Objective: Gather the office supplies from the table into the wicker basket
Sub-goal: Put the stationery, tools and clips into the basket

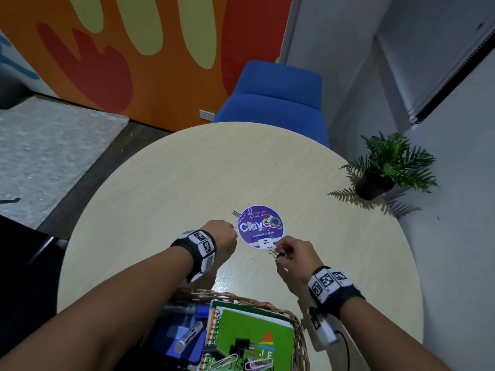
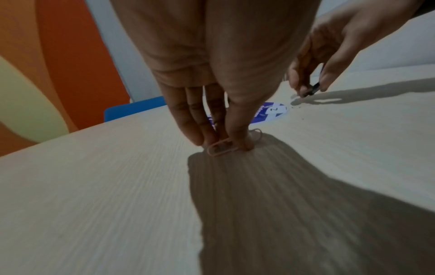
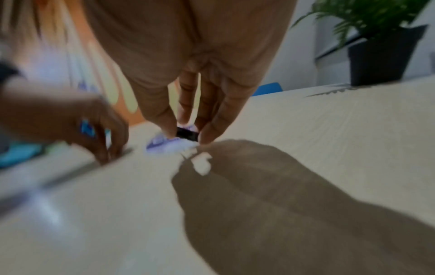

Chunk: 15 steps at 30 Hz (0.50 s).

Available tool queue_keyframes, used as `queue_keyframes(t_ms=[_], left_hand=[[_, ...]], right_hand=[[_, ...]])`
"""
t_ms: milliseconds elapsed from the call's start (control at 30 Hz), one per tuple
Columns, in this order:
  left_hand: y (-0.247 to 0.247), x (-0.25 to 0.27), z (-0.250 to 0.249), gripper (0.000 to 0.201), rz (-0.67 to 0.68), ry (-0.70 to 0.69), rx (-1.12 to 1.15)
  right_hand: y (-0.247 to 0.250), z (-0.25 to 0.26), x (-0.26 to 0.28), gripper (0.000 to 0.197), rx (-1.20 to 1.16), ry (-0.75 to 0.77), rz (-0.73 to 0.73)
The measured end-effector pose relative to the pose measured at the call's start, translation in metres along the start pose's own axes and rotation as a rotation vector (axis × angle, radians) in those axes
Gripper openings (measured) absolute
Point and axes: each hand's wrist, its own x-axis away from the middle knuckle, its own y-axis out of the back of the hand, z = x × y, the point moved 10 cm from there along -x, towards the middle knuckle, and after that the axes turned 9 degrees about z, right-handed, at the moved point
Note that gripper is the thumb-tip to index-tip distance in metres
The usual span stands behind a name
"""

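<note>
Left fingers: left hand (image 2: 212,104) pinches a pink paper clip (image 2: 220,148) flat against the table (image 1: 187,170), thumb on one side, fingertips on the other.
Clip axis: long side lies across the fingertips, at the left edge of the round purple sticker (image 1: 260,226).
Right fingers: right hand (image 1: 293,259) pinches a black binder clip (image 1: 278,255) just above the wood, at the sticker's near rim.
Remaining supplies: coloured paper clips (image 1: 272,222) scattered on the sticker, just beyond both hands; left hand nearer most.
Destination: wicker basket (image 1: 298,333) at the near table edge, behind both wrists, already holding a green notebook (image 1: 251,341), markers, clips.
Obstacles: none judged; potted plant (image 1: 385,167) well apart, far right.
</note>
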Motion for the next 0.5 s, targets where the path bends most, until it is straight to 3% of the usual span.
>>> queue_keyframes(t_ms=[67,133,267,400,500], left_hand=[[-0.002,0.001,0.003,0.033,0.017,0.036,-0.008],[0.002,0.009,0.005,0.034,-0.006,0.042,0.023],[0.033,0.034,0.018,0.023,-0.098,0.024,0.206],[0.055,0.066,0.008,0.016,-0.073,-0.127,0.245],[0.059,0.091,-0.011,0.018,-0.085,-0.231,0.251]], right_hand=[[0.006,0.015,0.01,0.021,-0.185,0.051,0.051],[0.01,0.043,0.03,0.02,-0.213,0.157,0.136],[-0.007,0.095,0.089,0.021,-0.031,0.297,0.377],[-0.043,0.11,0.136,0.026,0.146,0.36,0.625],[-0.044,0.107,0.136,0.028,0.202,0.362,0.629]])
